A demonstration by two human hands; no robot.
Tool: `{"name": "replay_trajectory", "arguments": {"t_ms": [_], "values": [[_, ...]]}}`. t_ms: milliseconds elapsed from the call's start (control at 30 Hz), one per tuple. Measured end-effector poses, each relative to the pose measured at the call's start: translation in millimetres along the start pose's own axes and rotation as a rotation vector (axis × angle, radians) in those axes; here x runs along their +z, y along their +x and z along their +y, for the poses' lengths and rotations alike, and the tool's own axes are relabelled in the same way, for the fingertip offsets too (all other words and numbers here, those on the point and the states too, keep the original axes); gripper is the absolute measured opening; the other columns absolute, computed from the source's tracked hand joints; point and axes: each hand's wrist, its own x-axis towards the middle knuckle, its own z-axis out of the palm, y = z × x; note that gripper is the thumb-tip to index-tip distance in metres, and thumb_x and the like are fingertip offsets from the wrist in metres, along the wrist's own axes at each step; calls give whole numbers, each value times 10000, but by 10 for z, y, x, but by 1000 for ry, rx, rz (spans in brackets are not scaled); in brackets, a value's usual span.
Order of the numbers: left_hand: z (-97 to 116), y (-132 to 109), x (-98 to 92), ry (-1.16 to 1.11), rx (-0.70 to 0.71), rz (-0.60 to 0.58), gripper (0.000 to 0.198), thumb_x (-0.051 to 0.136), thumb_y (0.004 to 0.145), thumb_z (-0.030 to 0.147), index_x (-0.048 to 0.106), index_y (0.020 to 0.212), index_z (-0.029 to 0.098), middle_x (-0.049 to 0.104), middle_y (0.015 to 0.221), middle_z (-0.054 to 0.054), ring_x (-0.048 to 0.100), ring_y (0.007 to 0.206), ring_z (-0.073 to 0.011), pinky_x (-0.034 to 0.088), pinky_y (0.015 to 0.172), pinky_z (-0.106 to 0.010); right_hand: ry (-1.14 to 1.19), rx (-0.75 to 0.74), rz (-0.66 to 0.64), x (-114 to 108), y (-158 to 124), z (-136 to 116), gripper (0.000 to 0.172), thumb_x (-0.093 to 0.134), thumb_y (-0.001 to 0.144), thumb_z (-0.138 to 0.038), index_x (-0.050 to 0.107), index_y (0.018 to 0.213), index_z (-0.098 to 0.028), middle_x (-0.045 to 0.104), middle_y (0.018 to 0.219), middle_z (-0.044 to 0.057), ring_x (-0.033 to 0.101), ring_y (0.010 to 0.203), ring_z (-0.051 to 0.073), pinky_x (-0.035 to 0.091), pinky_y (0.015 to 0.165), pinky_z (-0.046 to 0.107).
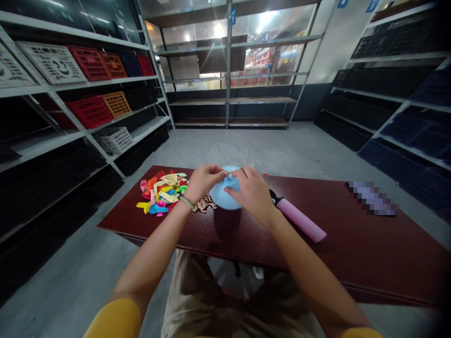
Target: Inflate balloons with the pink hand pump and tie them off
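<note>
A light blue inflated balloon (226, 198) is between my two hands, just above the dark red table. My left hand (205, 182) pinches at its top with thumb and forefinger. From the other side my right hand (254, 191) grips the same spot, its thumb lying against the balloon. A thin tan strip shows between the fingertips; I cannot make out whether it is a rubber band. Beside my left wrist lies a pile of small tan bands (205, 204). Further left is a heap of colourful uninflated balloons (164, 192).
A pink hand pump (303, 219) with a black end lies right of my right hand on the table (338, 253). A blurred-out flat object (373, 198) lies at the table's right. Shelves with plastic crates (89, 111) stand around.
</note>
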Motion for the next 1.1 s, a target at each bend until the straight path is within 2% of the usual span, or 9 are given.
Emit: {"name": "replay_trajectory", "arguments": {"t_ms": [133,233,300,400,467,567,700,867,1100], "values": [[-16,38,-19,-175,-33,12,229,733,749,365,698,735,139,667,650,-38,574,595,-118,427,580,-231,106,55,79,79,-4,2,297,634,855,-285,590,1145,-237,557,1070,88,551,999,279,483,836,424],[-63,32,62,-392,-147,85,224,748,743,344,694,788,131,693,677,-54,628,617,-127,489,611,-239,254,97,161,188,-48,-33,231,589,870,-252,587,1101,-235,529,1078,91,556,1031,266,495,863,416],[-93,1,136,-508,-217,130,217,750,747,324,689,804,125,708,700,-65,652,631,-128,519,641,-245,291,86,183,261,-93,-68,207,606,863,-292,579,1054,-219,517,1083,99,554,1036,263,498,870,413],[-123,-70,231,-613,-283,145,199,755,750,293,681,803,117,719,715,-76,669,637,-124,535,651,-236,184,46,156,326,-153,-99,303,679,813,-399,575,1014,-197,524,1100,124,541,1025,291,497,847,435],[-135,-110,266,-655,-305,136,191,759,748,279,679,801,113,722,723,-80,679,647,-126,541,655,-232,89,15,120,331,-177,-87,276,664,836,-394,580,997,-186,546,1091,136,541,998,297,492,815,436],[-152,-138,275,-681,-315,130,209,770,740,287,679,803,110,718,716,-79,683,647,-128,547,655,-230,56,-51,93,284,-199,-19,138,529,942,-295,595,991,-185,585,1061,120,551,960,264,483,794,401],[-186,-145,260,-685,-320,121,248,787,720,322,684,823,122,705,686,-58,667,604,-113,534,622,-210,146,-171,108,162,-235,106,192,440,991,-263,623,994,-206,600,1069,90,558,982,222,474,856,368],[-202,-165,300,-639,-288,121,301,797,696,399,679,806,146,695,702,-35,657,597,-108,502,564,-190,214,-281,82,33,-300,184,136,509,927,-218,645,928,-205,567,1105,96,544,934,206,477,842,365],[-160,-200,330,-598,-164,58,309,708,789,440,657,821,137,735,1004,-93,590,542,-53,394,450,-156,390,-243,41,-73,-403,248,98,544,804,-129,595,762,-201,531,1105,75,506,815,167,460,747,351]]}}
